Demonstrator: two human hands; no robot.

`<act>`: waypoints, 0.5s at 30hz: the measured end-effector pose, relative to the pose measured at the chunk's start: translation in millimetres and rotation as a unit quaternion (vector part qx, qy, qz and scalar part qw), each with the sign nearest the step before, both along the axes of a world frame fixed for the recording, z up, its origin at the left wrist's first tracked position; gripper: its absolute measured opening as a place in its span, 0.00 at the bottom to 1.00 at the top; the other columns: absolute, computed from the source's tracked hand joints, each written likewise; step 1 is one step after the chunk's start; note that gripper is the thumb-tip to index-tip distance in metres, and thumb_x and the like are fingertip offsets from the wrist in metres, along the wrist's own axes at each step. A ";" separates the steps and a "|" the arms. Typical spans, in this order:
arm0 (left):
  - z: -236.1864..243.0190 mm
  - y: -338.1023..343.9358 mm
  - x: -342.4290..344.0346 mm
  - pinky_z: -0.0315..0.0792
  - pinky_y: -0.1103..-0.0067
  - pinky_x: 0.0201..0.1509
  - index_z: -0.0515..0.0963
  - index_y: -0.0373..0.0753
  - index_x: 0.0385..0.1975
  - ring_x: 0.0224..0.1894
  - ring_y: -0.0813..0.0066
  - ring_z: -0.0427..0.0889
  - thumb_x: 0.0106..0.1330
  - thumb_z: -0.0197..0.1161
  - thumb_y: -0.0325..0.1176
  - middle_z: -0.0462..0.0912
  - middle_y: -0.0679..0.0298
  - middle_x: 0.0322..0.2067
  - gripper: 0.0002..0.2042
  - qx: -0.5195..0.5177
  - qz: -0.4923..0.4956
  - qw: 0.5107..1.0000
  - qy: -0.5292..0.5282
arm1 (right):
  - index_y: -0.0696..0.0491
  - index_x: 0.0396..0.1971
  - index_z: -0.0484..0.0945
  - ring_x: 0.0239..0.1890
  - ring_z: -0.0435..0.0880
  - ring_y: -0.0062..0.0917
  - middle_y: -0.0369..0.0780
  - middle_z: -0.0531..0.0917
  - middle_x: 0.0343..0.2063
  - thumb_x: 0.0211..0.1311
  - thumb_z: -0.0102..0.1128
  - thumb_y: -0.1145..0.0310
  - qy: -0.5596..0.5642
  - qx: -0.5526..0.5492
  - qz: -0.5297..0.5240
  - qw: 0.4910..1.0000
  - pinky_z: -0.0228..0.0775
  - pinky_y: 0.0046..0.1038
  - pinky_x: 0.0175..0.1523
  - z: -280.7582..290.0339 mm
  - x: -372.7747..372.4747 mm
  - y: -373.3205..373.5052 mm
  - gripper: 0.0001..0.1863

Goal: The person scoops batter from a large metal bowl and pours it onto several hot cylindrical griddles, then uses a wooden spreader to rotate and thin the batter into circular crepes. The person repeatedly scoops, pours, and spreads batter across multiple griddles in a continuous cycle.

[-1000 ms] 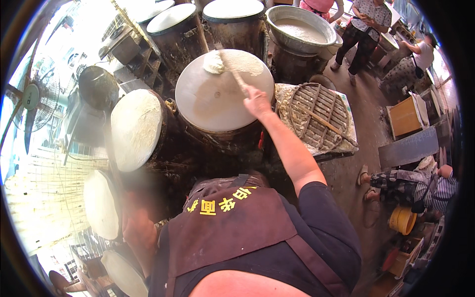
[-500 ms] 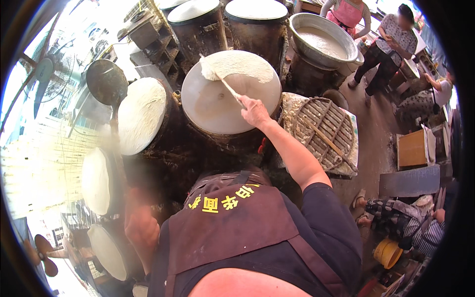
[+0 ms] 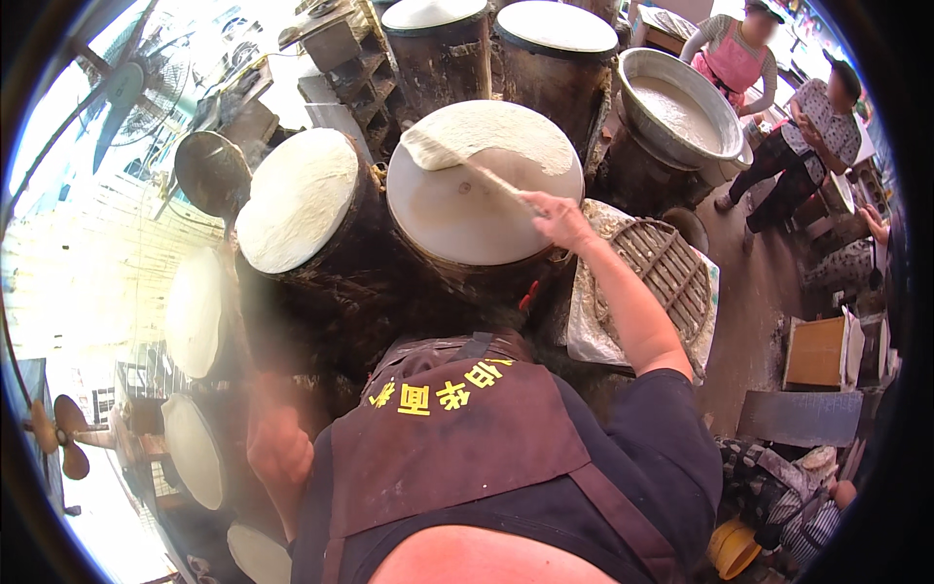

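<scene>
My right hand (image 3: pixel 564 222) is closed round the handle of a wooden batter spreader (image 3: pixel 506 188). Its far end lies in pale batter on a round flat griddle (image 3: pixel 467 234), straight ahead of me. The batter (image 3: pixel 506 127) covers the far part of the plate; the near part is bare and greyish. At lower left, my left hand (image 3: pixel 279 438) is blurred but closed round the long handle of a dark metal ladle (image 3: pixel 212 173). The ladle's round bowl is raised left of a second griddle coated with pale batter (image 3: pixel 300 200).
More round griddles (image 3: pixel 195 311) curve down my left side, and two drums with white tops (image 3: pixel 555 27) stand behind. A metal basin (image 3: pixel 681 107) holds pale liquid. A slatted wooden rack (image 3: pixel 657 277) lies right of my griddle. Several people, one in a pink apron (image 3: pixel 732 60), are at the right.
The view has turned, so the griddles sit further right in it. My right hand has moved right relative to the griddle, and batter now reaches more of its left edge.
</scene>
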State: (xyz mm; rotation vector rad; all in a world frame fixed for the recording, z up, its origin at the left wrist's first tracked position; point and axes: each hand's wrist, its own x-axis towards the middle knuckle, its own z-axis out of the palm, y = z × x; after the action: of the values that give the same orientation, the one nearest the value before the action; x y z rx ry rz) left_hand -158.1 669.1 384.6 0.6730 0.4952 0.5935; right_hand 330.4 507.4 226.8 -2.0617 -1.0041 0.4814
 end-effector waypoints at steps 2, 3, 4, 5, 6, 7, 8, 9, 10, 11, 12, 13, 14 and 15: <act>9.2 -3.1 2.0 0.53 0.88 0.06 0.43 0.44 0.72 0.09 0.87 0.52 0.76 0.46 0.35 0.58 0.68 0.20 0.28 -0.016 -0.006 0.999 -0.034 | 0.49 0.58 0.73 0.46 0.84 0.32 0.47 0.83 0.46 0.54 0.57 0.79 -0.054 0.034 -0.026 0.998 0.74 0.31 0.51 -29.2 34.8 4.1 0.28; 3.0 -0.6 -0.3 0.53 0.88 0.06 0.43 0.44 0.72 0.09 0.87 0.52 0.76 0.46 0.35 0.58 0.68 0.20 0.28 -0.025 -0.015 0.998 -0.063 | 0.49 0.58 0.73 0.46 0.84 0.31 0.47 0.83 0.47 0.54 0.57 0.79 -0.086 0.001 -0.054 0.995 0.75 0.31 0.50 -29.5 51.1 9.0 0.28; 2.6 1.0 -1.1 0.52 0.86 0.06 0.45 0.45 0.71 0.09 0.85 0.53 0.76 0.45 0.35 0.60 0.67 0.20 0.27 -0.036 -0.012 0.997 -0.067 | 0.49 0.58 0.73 0.47 0.83 0.30 0.47 0.83 0.47 0.54 0.57 0.80 -0.109 -0.032 -0.081 0.990 0.75 0.30 0.50 -34.4 58.4 12.3 0.28; 1.8 2.6 -1.7 0.52 0.84 0.06 0.48 0.46 0.71 0.09 0.83 0.54 0.75 0.45 0.34 0.61 0.67 0.20 0.26 -0.048 -0.010 0.996 -0.072 | 0.49 0.58 0.73 0.39 0.84 0.29 0.48 0.84 0.39 0.54 0.57 0.79 -0.148 0.070 -0.038 0.986 0.77 0.29 0.44 -49.9 57.5 13.6 0.28; 6.7 2.1 1.7 0.51 0.83 0.06 0.50 0.47 0.71 0.09 0.81 0.54 0.75 0.44 0.34 0.62 0.67 0.20 0.25 -0.057 -0.002 0.996 -0.066 | 0.49 0.58 0.73 0.35 0.84 0.28 0.46 0.84 0.36 0.54 0.56 0.80 -0.098 0.042 -0.001 0.994 0.77 0.29 0.42 -43.7 46.5 14.8 0.28; 6.4 0.1 1.4 0.51 0.83 0.06 0.49 0.47 0.71 0.09 0.81 0.54 0.75 0.44 0.34 0.63 0.66 0.20 0.25 -0.057 0.005 0.997 -0.060 | 0.49 0.58 0.73 0.31 0.83 0.27 0.45 0.83 0.32 0.53 0.56 0.80 -0.059 0.015 0.036 0.997 0.77 0.28 0.39 -17.8 27.2 12.7 0.28; -0.6 -1.3 -3.7 0.51 0.83 0.06 0.49 0.47 0.71 0.09 0.81 0.54 0.75 0.44 0.34 0.63 0.66 0.20 0.25 -0.056 0.005 0.996 -0.066 | 0.49 0.58 0.73 0.27 0.82 0.27 0.44 0.82 0.29 0.53 0.55 0.80 -0.034 -0.013 0.066 0.997 0.77 0.28 0.37 3.7 13.2 6.5 0.29; -0.7 -4.4 -6.2 0.51 0.83 0.06 0.49 0.48 0.71 0.09 0.81 0.54 0.75 0.43 0.34 0.63 0.66 0.20 0.26 -0.057 0.009 0.996 -0.063 | 0.48 0.57 0.74 0.22 0.79 0.24 0.42 0.80 0.25 0.52 0.54 0.81 -0.017 -0.012 0.063 0.998 0.75 0.27 0.32 3.6 19.5 -2.4 0.29; -1.1 -5.2 -6.4 0.51 0.83 0.06 0.49 0.47 0.71 0.08 0.81 0.54 0.75 0.43 0.35 0.63 0.67 0.19 0.26 -0.060 0.010 0.996 -0.070 | 0.48 0.57 0.75 0.18 0.75 0.22 0.40 0.78 0.22 0.51 0.54 0.82 0.000 -0.011 0.058 0.998 0.72 0.26 0.28 2.4 25.8 -12.7 0.30; -1.4 -5.2 -6.3 0.51 0.83 0.06 0.48 0.47 0.71 0.08 0.81 0.54 0.76 0.43 0.35 0.63 0.67 0.19 0.26 -0.063 0.011 0.995 -0.077 | 0.48 0.56 0.76 0.17 0.75 0.22 0.40 0.78 0.22 0.50 0.53 0.82 0.002 0.002 0.045 0.999 0.72 0.25 0.27 -7.5 43.5 -22.1 0.30; 4.7 -5.2 -2.5 0.51 0.83 0.06 0.48 0.47 0.71 0.08 0.81 0.53 0.76 0.43 0.35 0.62 0.68 0.18 0.26 -0.068 0.014 0.995 -0.070 | 0.48 0.54 0.77 0.19 0.77 0.23 0.41 0.79 0.23 0.49 0.54 0.82 0.001 0.026 0.023 0.999 0.72 0.26 0.29 -19.4 52.4 -20.6 0.29; 5.1 -2.6 1.1 0.52 0.85 0.06 0.47 0.46 0.71 0.08 0.83 0.53 0.76 0.43 0.36 0.61 0.68 0.19 0.26 -0.055 -0.002 0.996 -0.076 | 0.48 0.52 0.78 0.21 0.78 0.25 0.42 0.79 0.25 0.48 0.54 0.82 -0.012 0.051 -0.002 0.999 0.72 0.26 0.30 -25.4 61.7 -21.3 0.28; 5.2 1.3 6.2 0.53 0.86 0.06 0.46 0.45 0.72 0.09 0.86 0.52 0.77 0.43 0.37 0.59 0.68 0.19 0.26 -0.043 -0.018 0.996 -0.082 | 0.50 0.51 0.78 0.30 0.81 0.29 0.44 0.81 0.29 0.47 0.55 0.82 -0.156 0.069 -0.033 0.985 0.74 0.28 0.38 -38.3 73.9 -15.4 0.27; 5.5 2.1 8.5 0.54 0.88 0.06 0.44 0.43 0.72 0.09 0.88 0.52 0.77 0.42 0.38 0.58 0.68 0.20 0.27 -0.029 -0.029 0.995 -0.087 | 0.51 0.50 0.79 0.35 0.81 0.31 0.44 0.82 0.32 0.47 0.55 0.82 -0.166 0.033 -0.023 0.985 0.73 0.28 0.42 -33.2 74.9 -4.8 0.26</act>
State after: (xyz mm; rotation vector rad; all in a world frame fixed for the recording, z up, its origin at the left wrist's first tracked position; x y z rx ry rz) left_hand -149.7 671.2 390.1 0.5735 0.3267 0.5749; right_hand 405.3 502.6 193.5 -2.1435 -1.1430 0.0773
